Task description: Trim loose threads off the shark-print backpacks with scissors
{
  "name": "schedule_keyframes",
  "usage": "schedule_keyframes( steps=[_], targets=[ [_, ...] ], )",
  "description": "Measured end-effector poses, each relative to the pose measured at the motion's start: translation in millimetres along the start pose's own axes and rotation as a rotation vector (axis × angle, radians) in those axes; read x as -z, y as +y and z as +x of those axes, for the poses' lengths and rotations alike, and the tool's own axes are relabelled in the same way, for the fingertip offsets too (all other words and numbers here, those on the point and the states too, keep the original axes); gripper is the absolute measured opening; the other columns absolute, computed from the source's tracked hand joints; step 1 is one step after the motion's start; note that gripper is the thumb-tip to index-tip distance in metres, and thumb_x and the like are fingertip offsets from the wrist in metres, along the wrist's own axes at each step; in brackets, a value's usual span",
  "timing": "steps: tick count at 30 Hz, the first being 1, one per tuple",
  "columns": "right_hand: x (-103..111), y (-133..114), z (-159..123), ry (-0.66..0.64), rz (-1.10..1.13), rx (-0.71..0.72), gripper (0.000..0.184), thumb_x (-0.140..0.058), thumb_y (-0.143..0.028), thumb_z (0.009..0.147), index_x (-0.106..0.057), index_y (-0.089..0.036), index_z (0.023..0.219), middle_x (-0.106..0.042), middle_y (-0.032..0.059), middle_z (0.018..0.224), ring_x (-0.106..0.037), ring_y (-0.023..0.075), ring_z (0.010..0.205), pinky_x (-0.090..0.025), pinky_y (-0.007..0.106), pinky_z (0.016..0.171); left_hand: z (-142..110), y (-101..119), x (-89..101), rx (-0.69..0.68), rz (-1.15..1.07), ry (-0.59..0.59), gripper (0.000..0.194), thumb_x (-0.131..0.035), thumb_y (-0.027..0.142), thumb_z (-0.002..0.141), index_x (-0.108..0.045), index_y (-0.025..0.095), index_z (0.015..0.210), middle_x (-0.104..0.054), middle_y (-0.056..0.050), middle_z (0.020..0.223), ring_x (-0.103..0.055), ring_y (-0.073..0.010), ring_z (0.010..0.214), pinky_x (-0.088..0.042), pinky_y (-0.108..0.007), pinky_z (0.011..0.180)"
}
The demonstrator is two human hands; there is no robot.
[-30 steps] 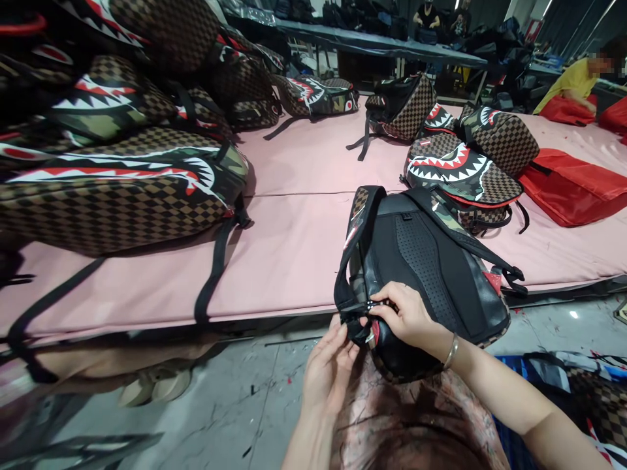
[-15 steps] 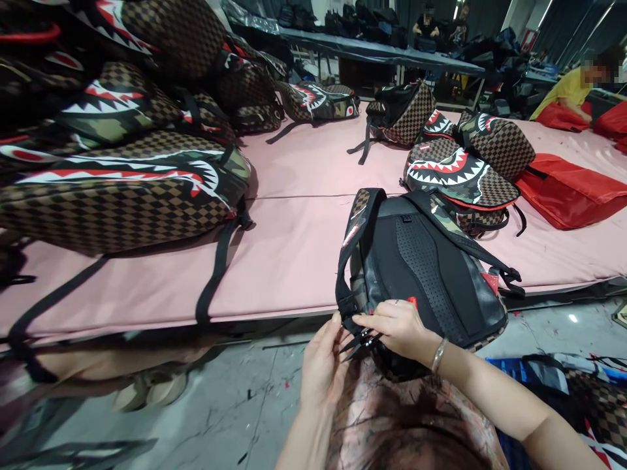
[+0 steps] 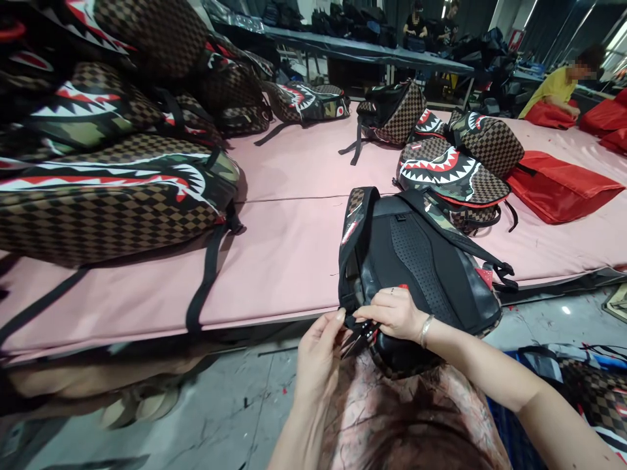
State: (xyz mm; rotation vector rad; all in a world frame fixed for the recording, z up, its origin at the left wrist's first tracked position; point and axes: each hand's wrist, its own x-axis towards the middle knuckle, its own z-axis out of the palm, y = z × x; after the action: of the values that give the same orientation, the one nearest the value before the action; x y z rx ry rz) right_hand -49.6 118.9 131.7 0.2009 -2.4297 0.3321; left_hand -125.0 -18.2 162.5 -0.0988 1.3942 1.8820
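Note:
A backpack (image 3: 416,254) lies at the pink table's front edge, its black padded back facing up and its lower end over the edge by my lap. My left hand (image 3: 321,346) is closed, thumb and fingers pinching the lower end of the backpack's left shoulder strap (image 3: 347,277). Close beside it, my right hand (image 3: 394,316) rests on the backpack's lower corner, closed around small dark scissors (image 3: 361,334). The blades point down and left, under the fingertips. What the right fingertips pinch at the strap end is too small to make out.
Checkered shark-mouth backpacks (image 3: 112,202) are piled at left on the pink table (image 3: 289,248). More backpacks (image 3: 450,166) and a red bag (image 3: 563,186) lie ahead right. A person in yellow (image 3: 551,88) handles red fabric farther off. More bags (image 3: 582,385) sit low at right.
My right hand has shifted left to the strap end, and the scissors have turned to point down-left. My left hand keeps near the strap. The view has swung slightly right.

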Motion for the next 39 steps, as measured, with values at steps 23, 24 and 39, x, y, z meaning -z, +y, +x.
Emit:
schedule_keyframes(
  steps=[23,24,39],
  targets=[
    [17,-18,14,-0.228,-0.235,0.146,0.02,-0.038,-0.015,0.093,-0.058,-0.013,0.094,-0.054,0.0016,0.064,-0.052,0.0134,0.058,-0.036,0.027,0.049,7,7,4.6,0.075,-0.035,-0.051,0.033,-0.082,0.029,0.047,-0.055,0.013,0.057,-0.047,0.007,0.045,-0.044,-0.0055,0.04,-0.039,-0.016,0.04],
    [15,-17,14,-0.233,-0.228,0.139,0.02,-0.038,-0.015,0.093,-0.058,-0.013,0.092,-0.054,0.0013,0.063,-0.052,0.0132,0.057,-0.036,0.027,0.05,8,7,5.1,0.08,-0.026,-0.056,0.032,-0.081,0.03,0.048,-0.055,0.013,0.058,-0.047,0.006,0.045,-0.044,-0.0056,0.04,-0.038,-0.017,0.04],
    [15,4,43,-0.718,0.615,-0.84,0.016,-0.055,-0.023,0.083,-0.062,-0.011,0.075,-0.05,-0.004,0.06,-0.047,0.0082,0.058,-0.033,0.017,0.053,9,-29,12.3,-0.341,0.134,0.093,0.02,-0.071,0.029,0.063,-0.06,0.022,0.078,-0.058,0.004,0.06,-0.049,-0.0074,0.044,-0.041,-0.017,0.046]
  ],
)
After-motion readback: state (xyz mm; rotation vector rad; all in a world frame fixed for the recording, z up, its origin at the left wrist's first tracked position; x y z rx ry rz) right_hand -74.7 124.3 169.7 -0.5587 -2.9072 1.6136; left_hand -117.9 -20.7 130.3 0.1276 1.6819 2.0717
